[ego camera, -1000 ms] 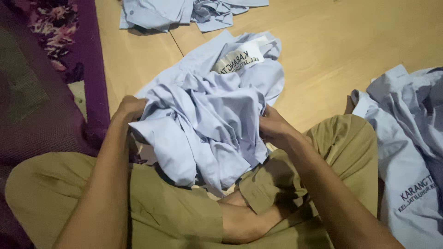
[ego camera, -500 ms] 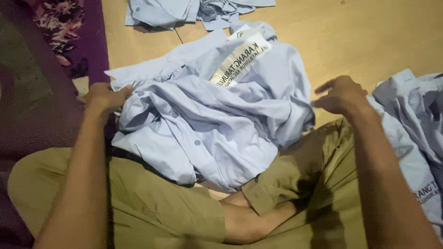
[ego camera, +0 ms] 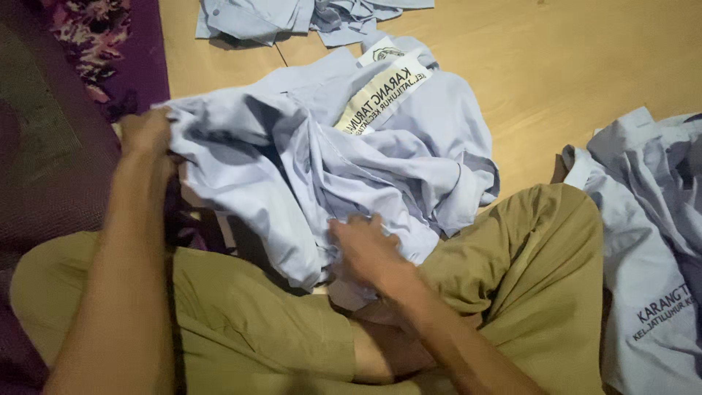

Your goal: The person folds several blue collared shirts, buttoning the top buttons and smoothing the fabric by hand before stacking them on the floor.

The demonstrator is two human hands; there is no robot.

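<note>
A crumpled light blue shirt (ego camera: pixel 351 157) with a pale printed panel on its back lies across my crossed legs in khaki shorts (ego camera: pixel 526 278) and onto the wooden floor. My left hand (ego camera: pixel 146 135) grips a bunched edge of the shirt at its left side. My right hand (ego camera: pixel 365 252) rests on the shirt's lower folds near my lap, fingers curled into the cloth; whether it grips is unclear.
More light blue shirts lie in a pile at the right (ego camera: pixel 651 241) and at the top edge (ego camera: pixel 292 14). A purple flowered rug (ego camera: pixel 102 51) covers the floor on the left. Bare wooden floor (ego camera: pixel 570 66) shows at the upper right.
My right hand came back from the right side onto the shirt's lower folds. My left hand pulled its edge further left and up, spreading the shirt wider.
</note>
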